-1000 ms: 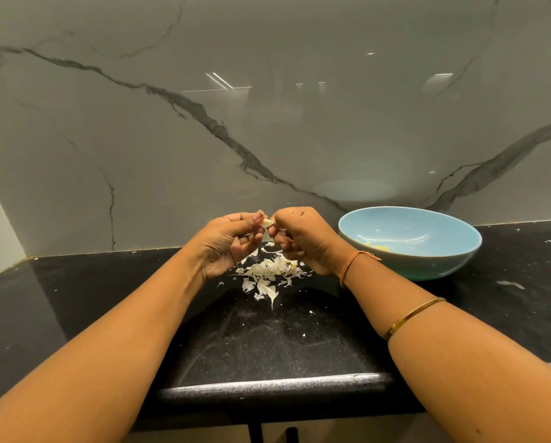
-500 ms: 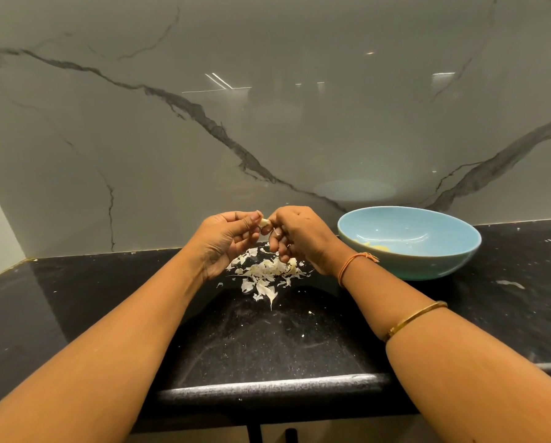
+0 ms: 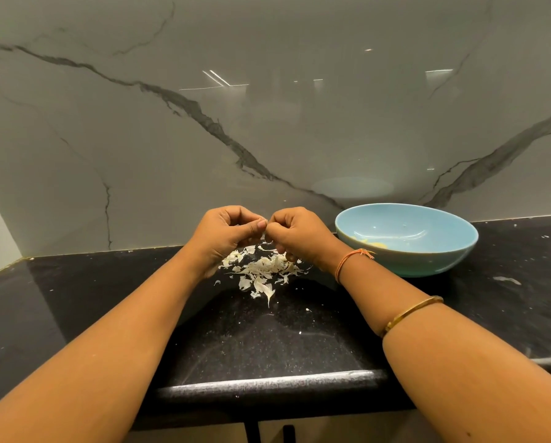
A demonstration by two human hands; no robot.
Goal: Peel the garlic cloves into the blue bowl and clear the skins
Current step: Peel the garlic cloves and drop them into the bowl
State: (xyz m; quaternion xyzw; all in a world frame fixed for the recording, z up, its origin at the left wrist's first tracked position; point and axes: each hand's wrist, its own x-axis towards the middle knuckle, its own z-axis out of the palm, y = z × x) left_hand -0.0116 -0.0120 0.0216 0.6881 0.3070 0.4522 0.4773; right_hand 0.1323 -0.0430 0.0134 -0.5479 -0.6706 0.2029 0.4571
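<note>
One wall: grey marble slab (image 3: pixel 267 107) with dark veins, rising behind the work area.
Countertop: black speckled stone (image 3: pixel 76 298), dusted with pale flecks, its rounded front edge nearest the camera.
Blue bowl: standing on the counter at the right (image 3: pixel 427 260), close to the wall and just beside the right wrist.
Left hand: raised above the counter (image 3: pixel 223 238), fingers curled, thumb tip pinching the garlic clove.
Right hand: knuckle to knuckle with the left (image 3: pixel 299 238), fingers curled in, pinching the same clove from the other side.
Skins: loose white heap (image 3: pixel 261 270) on the counter directly under both hands.
Peeled garlic: yellowish pieces (image 3: pixel 376 245) lying low inside the bowl.
Garlic clove: only a pale sliver (image 3: pixel 263 235) shows between the fingertips.
</note>
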